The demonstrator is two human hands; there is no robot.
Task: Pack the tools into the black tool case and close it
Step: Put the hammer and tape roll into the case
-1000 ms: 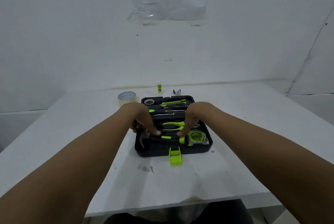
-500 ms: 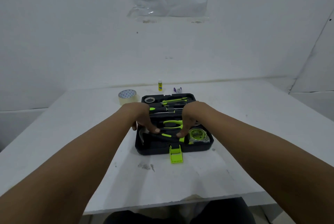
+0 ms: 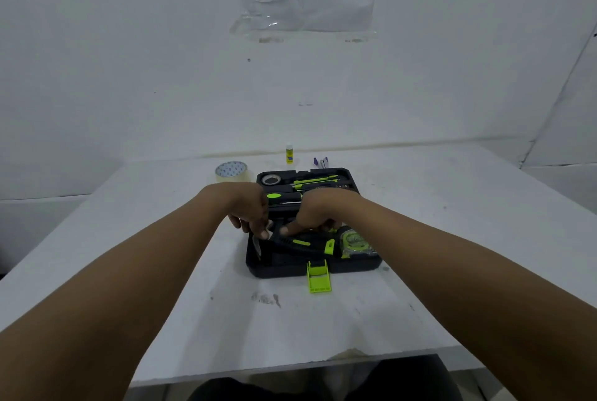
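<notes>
**Both hands seat the hammer in the front slot of the open tool case**

Nearest the person, the lime-green latch [image 3: 319, 277] lies flipped out flat on the white surface [image 3: 161, 287]. That suits an open case, since it keeps the front edge free while tools go in.

Just behind it the black tool case [image 3: 290, 268] lies open, and the hammer [image 3: 300, 243] lies crosswise along its front slot, metal head to the left and black-and-green handle to the right. The left hand [image 3: 250, 216] reaches down at the head end, fingers curled, its grip apparently on or against the head; whether it pinches or only presses cannot be told. The right hand [image 3: 315, 214] bears on the handle with a fingertip [image 3: 284, 231] pressed down, its other fingers bent beneath it and hiding what they hold. Working both ends at once likely pushes the tool evenly into its moulded recess.

The tape measure [image 3: 354, 240] sits in the front right pocket. Farther back, a green-capped screwdriver [image 3: 284, 197] and other green-and-black tools fill their slots.

Beyond the case stand a roll of clear tape [image 3: 231, 171] and a glue stick [image 3: 289, 154], not part of the set by the look of them.
</notes>
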